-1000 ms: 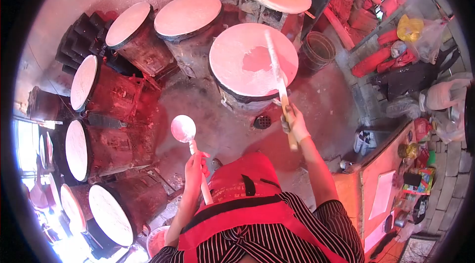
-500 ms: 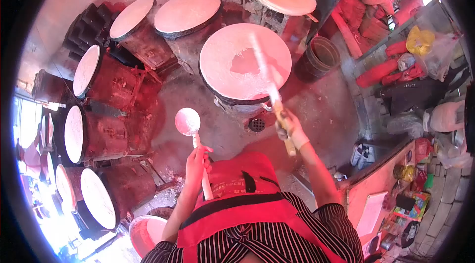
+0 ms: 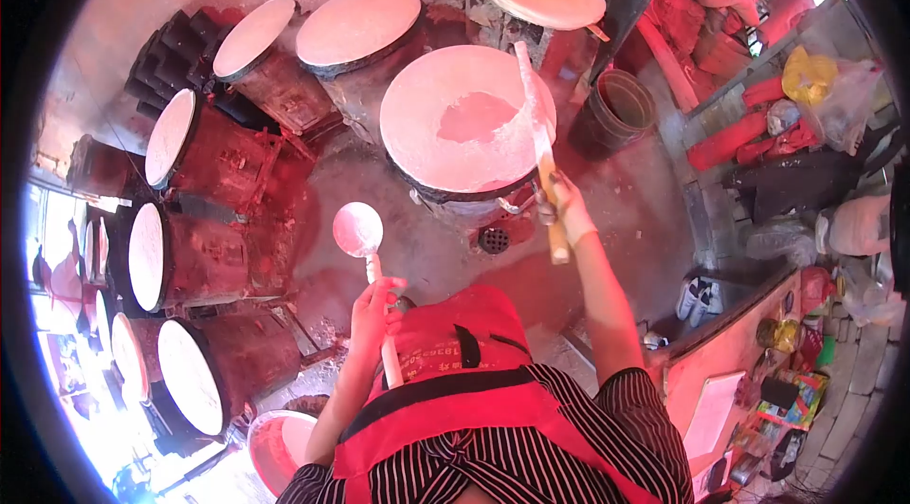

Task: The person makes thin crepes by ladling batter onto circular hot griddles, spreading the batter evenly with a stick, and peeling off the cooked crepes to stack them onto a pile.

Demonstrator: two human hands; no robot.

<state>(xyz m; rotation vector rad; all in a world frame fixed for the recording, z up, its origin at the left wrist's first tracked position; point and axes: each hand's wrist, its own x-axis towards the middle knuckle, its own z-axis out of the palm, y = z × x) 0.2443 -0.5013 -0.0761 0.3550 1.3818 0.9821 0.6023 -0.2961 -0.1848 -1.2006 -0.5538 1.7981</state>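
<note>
My left hand [image 3: 374, 316] is closed round the handle of a ladle [image 3: 357, 229], whose round bowl, coated in pale residue, points away from me over the floor. In my right hand [image 3: 567, 205] is a long wooden spreading paddle [image 3: 533, 91], gripped near its yellowish handle. Its pale-coated blade lies across the right side of a round griddle [image 3: 417, 148] on a drum-shaped stove. A pale layer, seemingly batter, covers much of that griddle, around an irregular darker patch [image 3: 479, 117] in the middle. Whether the blade touches the surface cannot be made out.
Several more drum stoves with round pale tops, one of them [image 3: 360, 25], curve round to my left. A dark bucket [image 3: 621, 106] stands right of the nearest griddle. A red-rimmed basin [image 3: 270, 447] sits by my left elbow, and a cluttered counter [image 3: 730, 362] is at right.
The paddle has swept right, from the griddle's middle to its right edge. My right hand has moved slightly farther from me. My left hand and the ladle have barely shifted.
</note>
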